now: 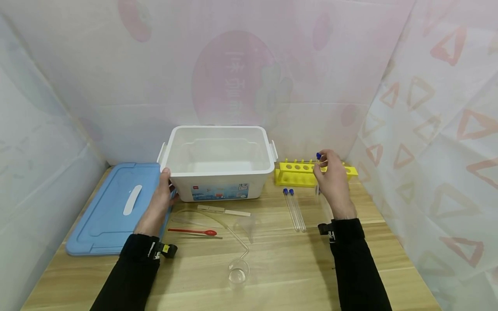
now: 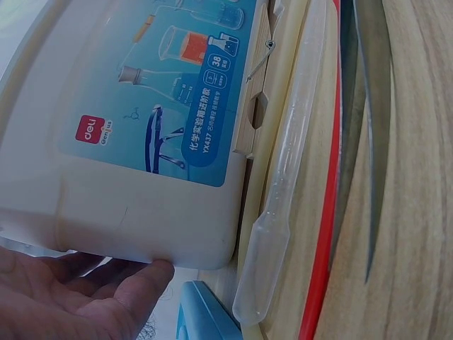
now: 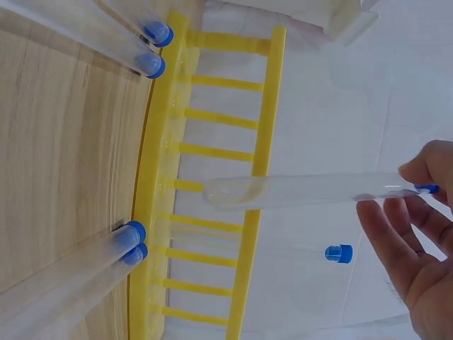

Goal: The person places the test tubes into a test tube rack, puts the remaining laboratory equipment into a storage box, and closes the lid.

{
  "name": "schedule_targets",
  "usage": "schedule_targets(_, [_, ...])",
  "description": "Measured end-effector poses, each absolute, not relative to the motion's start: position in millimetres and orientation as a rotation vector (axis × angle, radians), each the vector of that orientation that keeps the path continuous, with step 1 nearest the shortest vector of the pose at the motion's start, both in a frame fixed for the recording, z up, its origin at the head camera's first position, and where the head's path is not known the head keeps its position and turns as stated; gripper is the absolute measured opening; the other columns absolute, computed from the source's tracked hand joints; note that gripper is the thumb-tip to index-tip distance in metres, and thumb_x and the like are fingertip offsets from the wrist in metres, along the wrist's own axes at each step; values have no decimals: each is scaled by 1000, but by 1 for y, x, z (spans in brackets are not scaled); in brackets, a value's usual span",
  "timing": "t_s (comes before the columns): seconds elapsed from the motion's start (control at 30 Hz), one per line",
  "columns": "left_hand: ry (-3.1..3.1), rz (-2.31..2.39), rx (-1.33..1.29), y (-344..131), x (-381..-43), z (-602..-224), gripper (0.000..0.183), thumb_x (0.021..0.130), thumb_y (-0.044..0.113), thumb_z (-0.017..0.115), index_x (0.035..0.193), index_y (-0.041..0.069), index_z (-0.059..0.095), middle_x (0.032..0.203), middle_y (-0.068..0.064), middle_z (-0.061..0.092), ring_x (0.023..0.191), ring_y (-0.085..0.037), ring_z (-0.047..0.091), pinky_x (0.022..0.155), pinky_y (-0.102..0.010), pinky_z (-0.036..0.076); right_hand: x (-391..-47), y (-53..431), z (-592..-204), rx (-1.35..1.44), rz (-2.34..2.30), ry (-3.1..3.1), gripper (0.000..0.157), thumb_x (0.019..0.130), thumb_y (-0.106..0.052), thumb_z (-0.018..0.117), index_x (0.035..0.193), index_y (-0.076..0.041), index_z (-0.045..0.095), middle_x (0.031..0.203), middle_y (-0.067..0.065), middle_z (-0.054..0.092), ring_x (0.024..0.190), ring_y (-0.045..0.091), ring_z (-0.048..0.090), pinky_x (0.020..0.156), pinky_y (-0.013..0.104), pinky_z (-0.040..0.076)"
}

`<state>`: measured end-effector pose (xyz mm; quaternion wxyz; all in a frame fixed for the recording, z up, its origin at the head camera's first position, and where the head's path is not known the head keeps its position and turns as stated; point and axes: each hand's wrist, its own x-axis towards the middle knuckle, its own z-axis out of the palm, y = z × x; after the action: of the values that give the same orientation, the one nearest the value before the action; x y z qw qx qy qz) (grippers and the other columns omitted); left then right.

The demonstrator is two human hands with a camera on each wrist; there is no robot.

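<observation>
My right hand pinches a blue-capped test tube near its cap, above the yellow test tube rack. In the right wrist view the tube's rounded end overlaps the rack's upper bar, and another blue-capped tube stands upright in the rack. Two capped test tubes lie side by side on the table in front of it; two more lie farther right, partly hidden by my hand in the head view. My left hand touches the near left corner of the white plastic box, fingers against its side.
A blue lid lies left of the box. In front are a wooden tube clamp, a red spoon, tweezers, a plastic dropper, a bent tube, a clear funnel and a small beaker.
</observation>
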<state>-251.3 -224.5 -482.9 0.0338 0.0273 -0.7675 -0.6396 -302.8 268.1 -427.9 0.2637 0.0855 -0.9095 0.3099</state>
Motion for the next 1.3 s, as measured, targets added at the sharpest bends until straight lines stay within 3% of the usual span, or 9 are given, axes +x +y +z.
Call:
schedule_targets(0.63, [-2356, -1966, 75, -225, -252, -484, 82, 103, 72, 17, 169, 25, 5, 172, -18, 4, 155, -42, 11, 116, -70, 22, -305, 271, -427, 128, 1045, -2144, 33, 107, -15, 54, 138, -5, 46, 128, 14, 55, 115, 22, 60, 91, 36, 59])
schedule_targets(0.87, [-2362, -1959, 75, -225, -252, -485, 84, 102, 73, 17, 169, 26, 5, 172, -19, 5, 155, -42, 12, 116, -70, 23, -305, 271, -431, 92, 1116, -2097, 32, 108, -16, 52, 136, -3, 41, 127, 16, 55, 112, 24, 61, 86, 36, 60])
schedule_targets(1.3, [-2367, -1969, 72, -225, -252, -483, 79, 103, 72, 16, 169, 30, 4, 173, -15, 4, 155, -40, 12, 116, -70, 23, -313, 276, -442, 60, 1082, -2147, 30, 108, -17, 53, 134, -4, 44, 128, 14, 55, 118, 23, 59, 90, 38, 59])
